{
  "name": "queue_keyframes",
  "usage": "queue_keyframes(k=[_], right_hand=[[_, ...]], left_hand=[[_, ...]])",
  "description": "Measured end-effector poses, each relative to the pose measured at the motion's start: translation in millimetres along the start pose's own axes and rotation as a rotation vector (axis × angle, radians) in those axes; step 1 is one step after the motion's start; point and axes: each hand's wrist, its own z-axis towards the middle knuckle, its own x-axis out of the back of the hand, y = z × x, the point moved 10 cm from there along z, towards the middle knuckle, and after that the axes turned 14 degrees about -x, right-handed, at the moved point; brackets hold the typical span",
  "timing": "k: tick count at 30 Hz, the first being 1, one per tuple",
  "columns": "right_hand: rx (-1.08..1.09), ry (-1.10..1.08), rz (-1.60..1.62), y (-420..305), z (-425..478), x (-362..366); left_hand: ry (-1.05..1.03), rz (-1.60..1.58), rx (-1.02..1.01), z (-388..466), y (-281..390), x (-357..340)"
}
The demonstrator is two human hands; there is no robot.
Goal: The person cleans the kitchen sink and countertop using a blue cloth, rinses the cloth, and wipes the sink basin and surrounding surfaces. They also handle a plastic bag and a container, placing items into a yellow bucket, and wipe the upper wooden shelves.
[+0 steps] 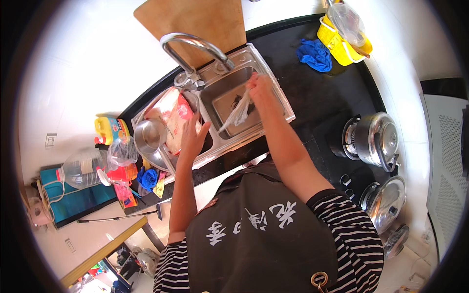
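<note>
My right hand (259, 88) grips a crumpled whitish piece, seemingly thin plastic or cloth (238, 116), which dangles over the right basin of a steel double sink (216, 99). Motion blurs both a little. My left hand (191, 138) is spread, thumb out, at the right side of a printed red-and-white bag (166, 115) lying over the left basin; whether it touches the bag I cannot tell. A steel pot (149, 136) rests against the bag's left side. Above the sink arches a chrome faucet (196, 41), its spout over the right basin's back edge.
Behind the faucet leans a wooden board (205, 22). A blue cloth (315, 55) lies beside a yellow basket (339, 45) at the back right. A lidded pot (377, 141) stands on the stove at right. Left are a yellow jug (110, 128) and a clear plastic bottle (82, 170).
</note>
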Motion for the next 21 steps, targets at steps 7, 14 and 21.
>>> queue_keyframes(k=[7,14,21], right_hand=[[-0.218,-0.044,-0.112,101.9,-48.2,-31.8],[0.126,0.225,0.219,-78.3,-3.7,33.4],[-0.075,0.019,0.039,27.5,-23.1,2.2]], left_hand=[[-0.153,-0.789,0.524,1.1,-45.9,-134.0],[0.041,-0.233,0.073,-73.9,-16.3,-45.8],[0.081,-0.102,-0.028,-7.0,-2.1,-7.1]])
